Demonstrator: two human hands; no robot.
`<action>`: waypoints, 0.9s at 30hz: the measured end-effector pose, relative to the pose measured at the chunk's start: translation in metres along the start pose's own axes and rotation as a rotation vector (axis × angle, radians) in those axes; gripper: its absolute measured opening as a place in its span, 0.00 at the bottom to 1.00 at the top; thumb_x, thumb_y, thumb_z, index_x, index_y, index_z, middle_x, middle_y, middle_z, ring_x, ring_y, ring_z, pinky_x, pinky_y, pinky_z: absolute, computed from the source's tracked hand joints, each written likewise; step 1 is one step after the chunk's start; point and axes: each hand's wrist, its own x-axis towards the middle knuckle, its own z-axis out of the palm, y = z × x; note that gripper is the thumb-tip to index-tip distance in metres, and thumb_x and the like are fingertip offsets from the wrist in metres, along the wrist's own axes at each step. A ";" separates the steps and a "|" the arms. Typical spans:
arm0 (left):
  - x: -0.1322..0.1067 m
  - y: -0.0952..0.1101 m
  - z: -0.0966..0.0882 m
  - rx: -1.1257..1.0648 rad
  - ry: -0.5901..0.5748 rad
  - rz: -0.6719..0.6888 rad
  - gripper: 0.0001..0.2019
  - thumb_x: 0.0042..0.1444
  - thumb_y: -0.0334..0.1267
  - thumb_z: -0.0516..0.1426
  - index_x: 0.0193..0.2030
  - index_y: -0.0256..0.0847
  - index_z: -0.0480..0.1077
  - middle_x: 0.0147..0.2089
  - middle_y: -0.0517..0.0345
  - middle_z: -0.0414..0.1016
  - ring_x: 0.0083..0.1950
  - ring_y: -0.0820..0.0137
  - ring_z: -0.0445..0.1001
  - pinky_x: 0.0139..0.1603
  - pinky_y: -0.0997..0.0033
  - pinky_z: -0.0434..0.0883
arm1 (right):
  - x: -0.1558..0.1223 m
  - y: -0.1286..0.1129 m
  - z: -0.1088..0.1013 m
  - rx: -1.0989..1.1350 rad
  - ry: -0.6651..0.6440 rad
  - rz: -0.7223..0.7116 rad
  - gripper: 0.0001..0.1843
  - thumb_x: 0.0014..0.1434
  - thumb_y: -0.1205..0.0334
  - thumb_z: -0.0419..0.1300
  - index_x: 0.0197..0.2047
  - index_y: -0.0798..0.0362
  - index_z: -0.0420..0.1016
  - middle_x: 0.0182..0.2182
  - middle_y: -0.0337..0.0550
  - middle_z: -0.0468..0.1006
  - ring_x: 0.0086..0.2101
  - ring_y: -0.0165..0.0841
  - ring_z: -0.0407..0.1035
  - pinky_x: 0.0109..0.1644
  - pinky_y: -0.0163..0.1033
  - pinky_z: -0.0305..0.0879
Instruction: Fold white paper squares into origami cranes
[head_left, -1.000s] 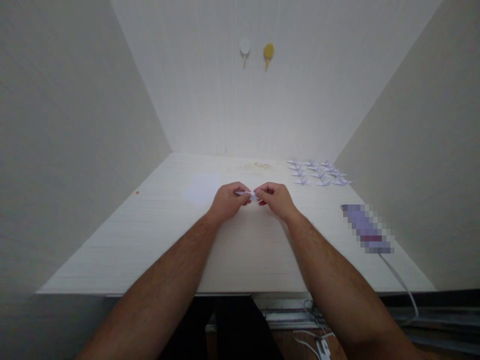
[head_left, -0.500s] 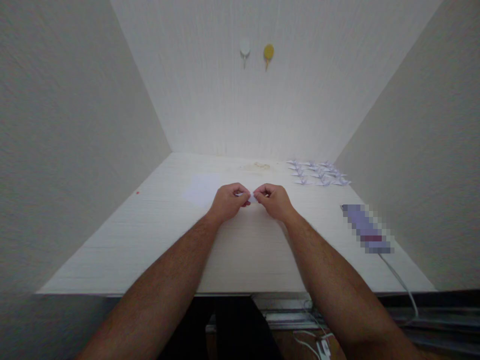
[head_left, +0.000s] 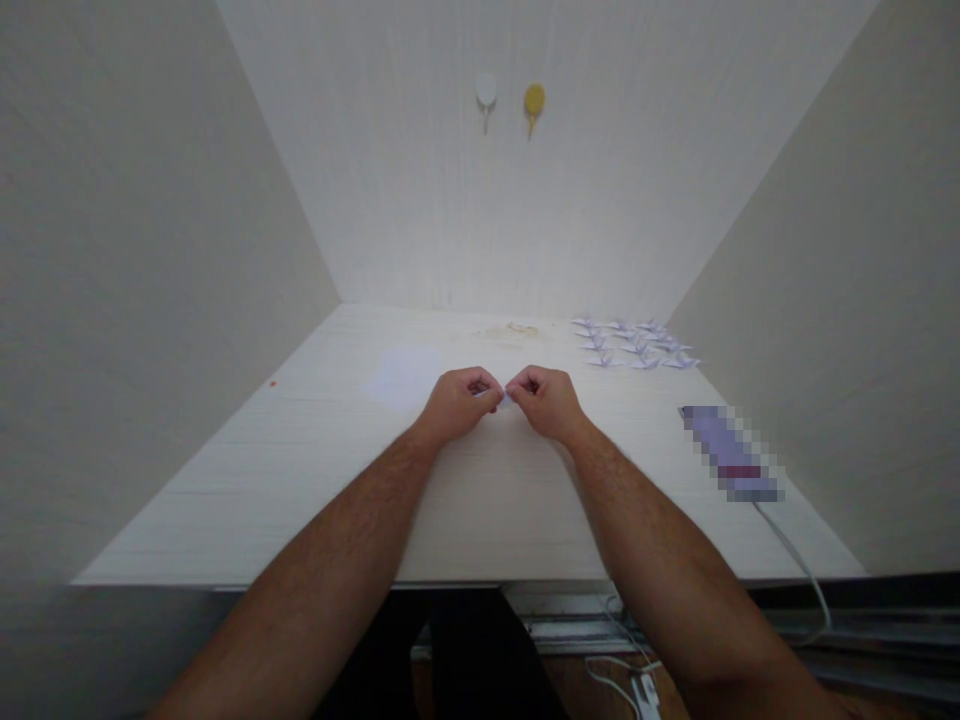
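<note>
Close together above the middle of the white table, both hands pinch one small pale piece of paper. My left hand is closed on its left side, thumb against the fingers. My right hand grips the right side between thumb and fingertips. Most of the paper is hidden by the fingers, so its folds cannot be made out. Left of my left hand, pale paper sheets lie flat on the table. Several folded paper cranes stand in rows at the back right.
On the right lies a blurred-out phone-like device with a white cable running over the front edge. Walls enclose the table at the back and sides. Two hooks, a white one and a yellow one, are on the back wall.
My fingertips have come slightly closer together, and less of the paper shows between them. The whole view has shifted a little; the other things stay in place.
</note>
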 end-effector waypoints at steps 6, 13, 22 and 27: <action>0.000 0.001 -0.001 0.038 0.036 -0.012 0.06 0.49 0.37 0.58 0.27 0.37 0.73 0.24 0.58 0.76 0.28 0.72 0.73 0.32 0.74 0.67 | 0.000 0.001 0.003 0.028 -0.018 -0.009 0.07 0.53 0.62 0.60 0.27 0.55 0.78 0.23 0.38 0.77 0.25 0.27 0.66 0.32 0.33 0.61; 0.001 0.001 -0.002 0.098 0.034 0.016 0.06 0.50 0.37 0.57 0.28 0.38 0.74 0.25 0.59 0.76 0.28 0.72 0.71 0.32 0.73 0.65 | 0.001 0.004 0.002 0.019 -0.028 0.008 0.07 0.52 0.61 0.61 0.27 0.54 0.78 0.23 0.39 0.77 0.25 0.28 0.66 0.31 0.34 0.60; 0.005 -0.006 0.004 -0.278 0.171 -0.094 0.07 0.45 0.39 0.61 0.25 0.38 0.71 0.23 0.61 0.71 0.25 0.75 0.66 0.29 0.74 0.63 | 0.004 0.005 0.004 0.288 0.071 0.080 0.13 0.49 0.55 0.65 0.35 0.54 0.77 0.28 0.42 0.79 0.28 0.30 0.70 0.34 0.36 0.66; 0.010 -0.008 0.011 -0.635 0.346 -0.192 0.08 0.43 0.39 0.63 0.27 0.38 0.71 0.22 0.64 0.66 0.23 0.78 0.61 0.25 0.76 0.60 | 0.004 0.000 0.009 0.531 0.067 0.192 0.22 0.42 0.53 0.69 0.40 0.55 0.73 0.29 0.42 0.79 0.27 0.30 0.71 0.33 0.37 0.69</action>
